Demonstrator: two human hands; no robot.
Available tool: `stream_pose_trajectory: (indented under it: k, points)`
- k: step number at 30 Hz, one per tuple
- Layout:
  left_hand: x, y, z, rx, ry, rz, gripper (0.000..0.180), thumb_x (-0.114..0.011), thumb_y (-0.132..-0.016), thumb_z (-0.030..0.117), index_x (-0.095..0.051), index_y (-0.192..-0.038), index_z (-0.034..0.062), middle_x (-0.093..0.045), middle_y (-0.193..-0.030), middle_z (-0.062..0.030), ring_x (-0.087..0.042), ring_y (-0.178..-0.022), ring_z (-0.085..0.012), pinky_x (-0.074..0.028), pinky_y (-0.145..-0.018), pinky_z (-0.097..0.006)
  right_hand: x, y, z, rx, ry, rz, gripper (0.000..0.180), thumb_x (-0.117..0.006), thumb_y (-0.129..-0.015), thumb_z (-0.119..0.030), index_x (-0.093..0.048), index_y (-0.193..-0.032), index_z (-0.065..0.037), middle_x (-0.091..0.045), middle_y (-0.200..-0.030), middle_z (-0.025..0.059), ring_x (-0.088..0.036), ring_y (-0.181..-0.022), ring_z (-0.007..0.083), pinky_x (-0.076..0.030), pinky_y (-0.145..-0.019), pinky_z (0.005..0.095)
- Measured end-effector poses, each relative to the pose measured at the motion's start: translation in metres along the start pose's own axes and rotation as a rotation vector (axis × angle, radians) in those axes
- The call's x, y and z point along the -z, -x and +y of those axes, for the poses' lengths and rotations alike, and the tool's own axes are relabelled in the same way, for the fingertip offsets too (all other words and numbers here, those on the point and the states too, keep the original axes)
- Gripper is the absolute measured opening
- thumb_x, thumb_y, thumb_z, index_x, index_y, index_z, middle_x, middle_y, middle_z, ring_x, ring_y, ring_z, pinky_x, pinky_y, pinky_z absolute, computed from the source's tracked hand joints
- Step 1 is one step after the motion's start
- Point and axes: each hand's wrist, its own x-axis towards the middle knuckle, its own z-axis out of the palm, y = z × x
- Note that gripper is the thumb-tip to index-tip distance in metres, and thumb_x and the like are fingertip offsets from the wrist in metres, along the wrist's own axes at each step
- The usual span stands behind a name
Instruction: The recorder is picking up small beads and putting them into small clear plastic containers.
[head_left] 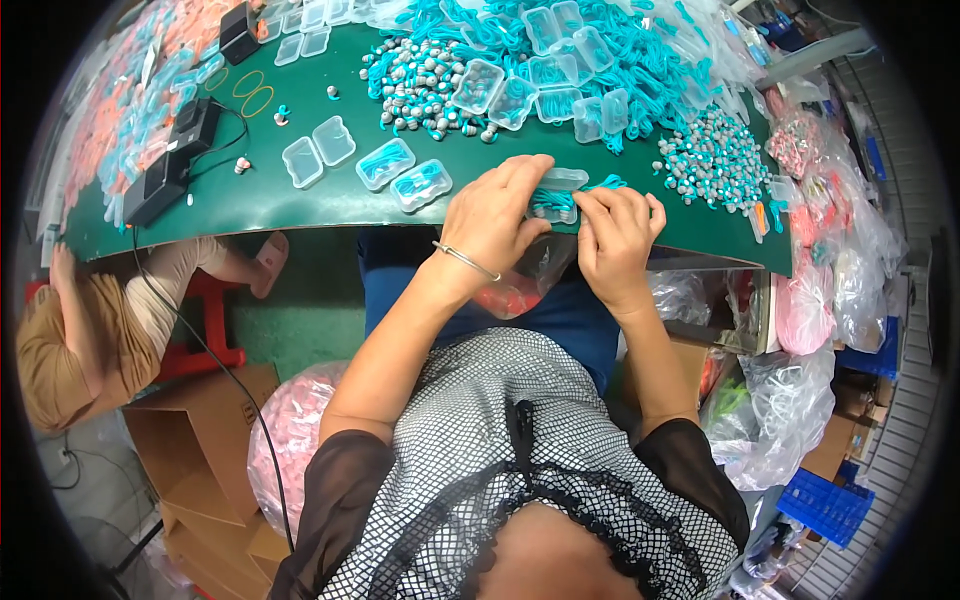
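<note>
Near the table's front edge, my left hand (492,208) grips a small clear plastic case (562,180) with its lid up. A coil of teal cord (552,202) lies inside the case. My right hand (618,232) has its thumb and forefinger closed at the case's right side, on the teal cord; part of that cord (607,183) sticks out beyond the fingers. Just left of my left hand sit two closed cases (420,185) filled with teal cord. Beside them lies an open case (318,152) with nothing in it. My fingertips hide part of the held case.
Across the green table (310,100) are a heap of teal cords (640,75), piles of grey-and-teal beads (425,85) and more beads (712,160) on the right. Black boxes with a cable (175,160) stand at left. Another person (85,350) sits at the left.
</note>
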Motion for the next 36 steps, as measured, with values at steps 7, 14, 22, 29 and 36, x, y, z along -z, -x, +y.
stream_pose_trajectory:
  k: [7,14,22,29,36]
  points:
    - [-0.002,0.004,-0.002,-0.024,-0.02,0.009,0.062,-0.081,-0.07,0.01,-0.055,-0.126,0.0058,-0.062,-0.121,-0.0161,-0.06,-0.11,-0.0362,-0.052,-0.088,-0.042,0.006,0.004,0.007,0.11,0.096,0.004,0.03,-0.069,-0.076,-0.009,-0.069,-0.105,-0.015,-0.063,-0.102,-0.0009,-0.057,-0.102,0.0219,-0.027,-0.103,0.0502]
    - [-0.001,0.003,-0.008,-0.104,-0.023,0.064,0.044,-0.079,-0.073,0.011,-0.062,-0.114,0.0039,-0.065,-0.111,-0.0149,-0.063,-0.102,-0.0344,-0.053,-0.084,-0.041,0.013,-0.02,0.016,0.061,-0.246,-0.07,0.053,-0.076,-0.076,-0.022,-0.056,-0.125,-0.011,-0.058,-0.128,0.007,-0.052,-0.121,0.0282,-0.026,-0.107,0.0479]
    - [-0.005,0.004,-0.009,-0.192,0.003,0.14,0.025,-0.075,-0.079,0.011,-0.065,-0.098,0.0003,-0.066,-0.093,-0.0146,-0.064,-0.085,-0.0329,-0.053,-0.073,-0.04,0.001,-0.03,0.021,0.209,-0.287,-0.177,0.032,-0.073,-0.077,-0.016,-0.067,-0.109,-0.011,-0.064,-0.1,0.0042,-0.059,-0.102,0.023,-0.031,-0.101,0.0465]
    - [0.023,0.012,-0.001,-0.227,-0.013,0.156,0.021,-0.075,-0.079,0.013,-0.066,-0.094,0.0012,-0.062,-0.081,-0.0134,-0.061,-0.07,-0.0312,-0.05,-0.061,-0.04,0.005,-0.04,-0.002,0.184,-0.509,-0.186,0.024,-0.074,-0.079,-0.018,-0.068,-0.101,-0.009,-0.065,-0.088,0.0035,-0.063,-0.088,0.0233,-0.033,-0.098,0.0438]
    - [0.08,0.028,-0.021,-0.137,-0.379,0.337,0.027,-0.079,-0.076,0.017,-0.067,-0.098,0.0059,-0.066,-0.096,-0.0099,-0.064,-0.084,-0.0289,-0.053,-0.071,-0.038,0.006,-0.062,-0.016,0.151,-0.47,-0.104,0.029,-0.072,-0.082,-0.02,-0.068,-0.109,-0.01,-0.067,-0.106,0.0067,-0.061,-0.103,0.0257,-0.036,-0.097,0.0436]
